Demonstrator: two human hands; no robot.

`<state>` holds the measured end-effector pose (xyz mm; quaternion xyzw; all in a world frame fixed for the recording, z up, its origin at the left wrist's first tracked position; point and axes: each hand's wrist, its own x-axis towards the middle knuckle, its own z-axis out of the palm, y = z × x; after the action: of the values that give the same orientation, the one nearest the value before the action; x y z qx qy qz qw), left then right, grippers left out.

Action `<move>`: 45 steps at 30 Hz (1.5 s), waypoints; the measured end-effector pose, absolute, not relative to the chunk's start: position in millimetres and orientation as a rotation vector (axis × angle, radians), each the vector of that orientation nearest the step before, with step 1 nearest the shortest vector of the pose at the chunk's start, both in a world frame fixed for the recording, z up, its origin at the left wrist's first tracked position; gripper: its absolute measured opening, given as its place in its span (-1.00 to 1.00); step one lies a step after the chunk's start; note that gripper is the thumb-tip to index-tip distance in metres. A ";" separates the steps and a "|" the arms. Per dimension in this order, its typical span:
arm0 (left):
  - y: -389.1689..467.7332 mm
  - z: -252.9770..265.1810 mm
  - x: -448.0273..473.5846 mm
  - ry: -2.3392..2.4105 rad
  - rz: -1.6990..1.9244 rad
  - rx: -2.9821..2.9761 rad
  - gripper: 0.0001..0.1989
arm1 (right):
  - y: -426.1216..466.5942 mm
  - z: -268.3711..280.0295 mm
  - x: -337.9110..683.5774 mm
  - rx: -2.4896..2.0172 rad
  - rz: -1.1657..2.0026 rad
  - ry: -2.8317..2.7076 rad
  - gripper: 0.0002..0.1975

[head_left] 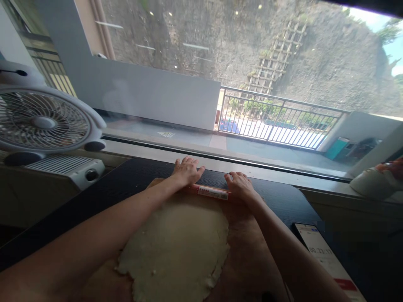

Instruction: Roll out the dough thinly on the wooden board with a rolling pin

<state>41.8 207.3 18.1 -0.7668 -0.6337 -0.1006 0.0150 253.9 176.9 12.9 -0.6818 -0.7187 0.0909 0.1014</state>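
Note:
A rolling pin [212, 192] with a red-and-white label lies across the far end of a thin, rolled-out sheet of dough [179, 243]. The dough has ragged edges, and a wooden board [245, 247] is under it. At the pin's left end, my left hand [186, 171] rests palm-down on it, fingers stretched out beyond it and thumb apart. My right hand [241, 184] lies over the other end in the same way, its fingers extended forward. Both palms cover the ends of the pin, so only its labelled middle shows.
The board lies on a dark table [277, 201] against a windowsill. To the right, a phone [324, 256] displays a timer. A white fan [44, 121] stands at left above a grey slatted appliance [72, 167]. A whitish pot [374, 182] sits on the sill.

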 end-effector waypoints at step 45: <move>54.2 34.3 -69.7 -1.410 -0.207 -2.772 -0.65 | 75.9 21.0 226.1 -1.603 0.080 -2.187 -0.54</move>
<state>-69.7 54.2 34.3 -0.8893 -0.4524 -0.0664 0.0126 226.1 75.9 21.0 -0.5772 -0.7879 0.0288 0.2128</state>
